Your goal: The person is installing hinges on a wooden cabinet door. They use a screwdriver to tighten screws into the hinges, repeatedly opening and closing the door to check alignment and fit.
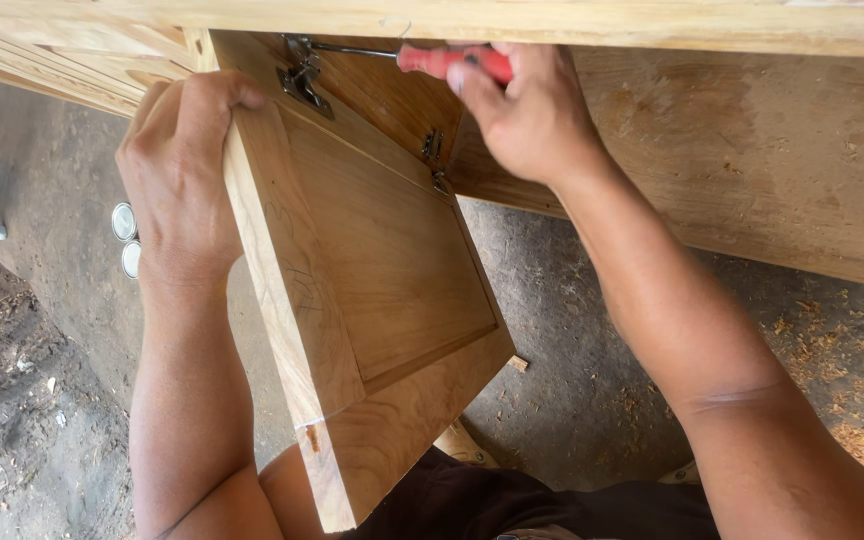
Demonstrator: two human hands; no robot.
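While the left hand (177,170) curls its fingers (214,92) over the top edge of a wooden cabinet door (367,300), the right hand (532,120) wraps tight around a red-handled screwdriver (452,62) aimed at the upper metal hinge (302,78). The door hangs open from the cabinet frame (732,150) above the sawdust-strewn ground (592,380). Solid and stiff, it looks fairly heavy; its thick stile edge offers the firmest hold.
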